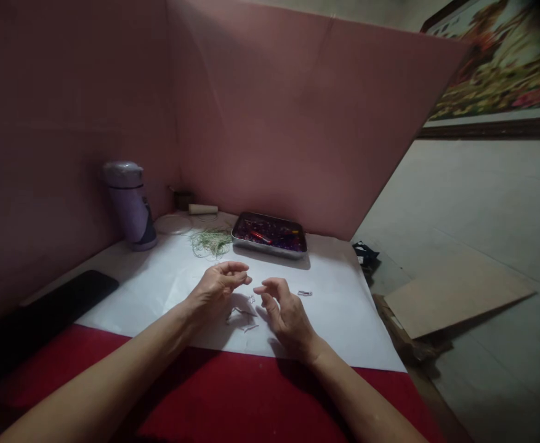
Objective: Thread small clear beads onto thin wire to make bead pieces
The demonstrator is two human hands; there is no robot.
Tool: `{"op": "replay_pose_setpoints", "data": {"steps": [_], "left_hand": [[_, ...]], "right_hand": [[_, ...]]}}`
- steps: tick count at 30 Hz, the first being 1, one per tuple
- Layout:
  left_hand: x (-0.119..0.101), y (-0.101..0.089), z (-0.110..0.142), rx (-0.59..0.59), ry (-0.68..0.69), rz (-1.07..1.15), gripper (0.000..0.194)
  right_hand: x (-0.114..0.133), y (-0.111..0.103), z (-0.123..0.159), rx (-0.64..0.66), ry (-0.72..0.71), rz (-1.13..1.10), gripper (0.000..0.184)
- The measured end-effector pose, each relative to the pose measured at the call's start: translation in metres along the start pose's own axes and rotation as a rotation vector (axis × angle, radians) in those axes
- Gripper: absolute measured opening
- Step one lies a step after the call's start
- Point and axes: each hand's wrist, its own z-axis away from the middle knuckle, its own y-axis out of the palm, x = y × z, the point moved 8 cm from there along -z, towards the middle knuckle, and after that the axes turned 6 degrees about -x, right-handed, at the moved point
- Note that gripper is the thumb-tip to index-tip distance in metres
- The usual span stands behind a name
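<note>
Over the white sheet my left hand [221, 284] has thumb and fingertips pinched together; whatever is between them is too small to make out. Close by on the right, my right hand [288, 314] is curled, its thumb near the index fingertip, and any thin thing held there cannot be made out. A small clear, shiny piece [251, 299] shows in the gap between the hands. Below it, a few thin dark and whitish strands [244, 315] lie on the paper. Right of my right hand lies a small pale clip-like piece [305, 293].
A metal tray [270, 247] of dark purple bits, with a red-handled tool [261, 237], stands behind my hands. Left of it lie tangled green threads [212, 242] and a pale roll [203, 210]. A purple flask [132, 209] and a black phone-like slab [76, 295] are farther left. Pink boards [297, 123] wall the back.
</note>
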Motion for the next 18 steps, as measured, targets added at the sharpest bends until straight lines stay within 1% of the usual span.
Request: {"op": "replay_pose_setpoints", "data": {"steps": [2, 4, 8, 10, 15, 18], "left_hand": [[0.000, 0.003, 0.001, 0.041, 0.009, -0.030, 0.027], [0.002, 0.007, 0.004, 0.071, -0.006, -0.043, 0.024], [0.011, 0.011, 0.010, 0.055, -0.119, -0.019, 0.024], [0.014, 0.011, 0.010, 0.046, -0.141, -0.007, 0.024], [0.013, 0.009, 0.007, 0.025, -0.092, 0.036, 0.021], [0.012, 0.009, 0.007, 0.013, -0.085, 0.066, 0.019]], "right_hand": [[-0.001, 0.000, -0.001, 0.002, 0.037, -0.038, 0.018], [0.000, 0.001, -0.002, 0.016, 0.042, -0.060, 0.019], [0.002, 0.001, -0.004, 0.020, 0.039, -0.056, 0.021], [0.002, 0.000, -0.005, 0.014, 0.046, -0.040, 0.021], [0.000, 0.000, -0.004, 0.005, 0.059, -0.005, 0.020], [-0.002, 0.001, -0.003, 0.003, 0.072, -0.005, 0.017]]}}
